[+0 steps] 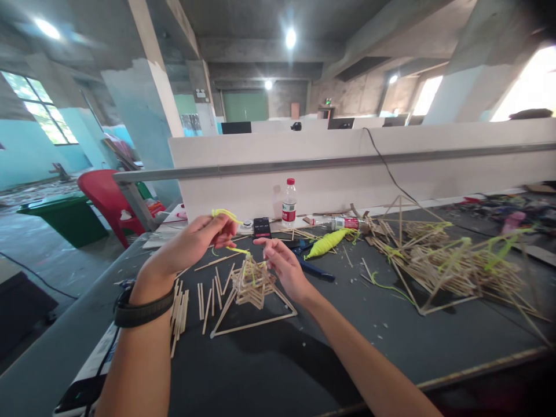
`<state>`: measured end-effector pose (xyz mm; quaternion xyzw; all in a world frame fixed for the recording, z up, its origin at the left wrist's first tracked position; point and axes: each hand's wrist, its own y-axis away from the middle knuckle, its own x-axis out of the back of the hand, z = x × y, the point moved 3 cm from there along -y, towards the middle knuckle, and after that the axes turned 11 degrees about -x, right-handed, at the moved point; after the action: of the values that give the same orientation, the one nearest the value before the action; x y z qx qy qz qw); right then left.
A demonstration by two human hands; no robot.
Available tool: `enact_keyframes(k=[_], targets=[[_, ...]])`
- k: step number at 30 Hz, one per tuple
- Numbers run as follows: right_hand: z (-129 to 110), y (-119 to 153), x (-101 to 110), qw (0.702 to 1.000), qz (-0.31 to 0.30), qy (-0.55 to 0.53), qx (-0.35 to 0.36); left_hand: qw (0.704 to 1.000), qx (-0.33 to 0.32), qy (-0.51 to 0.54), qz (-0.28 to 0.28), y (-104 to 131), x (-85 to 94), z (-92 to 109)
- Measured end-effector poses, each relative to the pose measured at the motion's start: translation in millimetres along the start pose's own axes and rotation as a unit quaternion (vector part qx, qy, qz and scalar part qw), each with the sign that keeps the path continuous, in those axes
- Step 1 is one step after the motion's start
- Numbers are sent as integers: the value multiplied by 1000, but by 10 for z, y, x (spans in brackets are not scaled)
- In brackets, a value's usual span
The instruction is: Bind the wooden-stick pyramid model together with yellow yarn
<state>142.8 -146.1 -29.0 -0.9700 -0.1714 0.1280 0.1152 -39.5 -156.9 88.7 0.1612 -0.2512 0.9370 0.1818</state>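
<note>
My left hand (206,237), a dark band at its wrist, is closed in a pinch on a bright yellow string (226,214). A length of it runs from the fingers to the top of a stick structure (253,281). That structure is a stack of small wooden sticks inside a triangular stick frame (256,328) on the dark table. My right hand (284,267) is beside its upper right side, fingers partly bent and apart, holding nothing visible. Whether its lower fingertips touch the sticks, I cannot tell.
Loose sticks (178,315) lie at the left. Behind are a phone (262,227), an upright bottle (289,204), a lying bottle (343,223), a yellow string bundle (328,244) and dark-handled pliers (317,270). A larger pile of stick structures (456,269) fills the right.
</note>
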Motion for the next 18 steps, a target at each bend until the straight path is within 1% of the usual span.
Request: enact_keyframes(k=[4,9,14,18], targets=[[7,-29,-42,1000,17,-18,4,1000,2,-4,-2,1,-8,10],[-20,-101,-61,998,40,-16,39,1000,1,2,-4,-4,-21,31],[-65,-135,-77,998,26,-10,55,1000,-4,7,-9,1,-11,42],[-55,-154,-82,998,18,0,56,1000,-2,6,-7,10,1,38]])
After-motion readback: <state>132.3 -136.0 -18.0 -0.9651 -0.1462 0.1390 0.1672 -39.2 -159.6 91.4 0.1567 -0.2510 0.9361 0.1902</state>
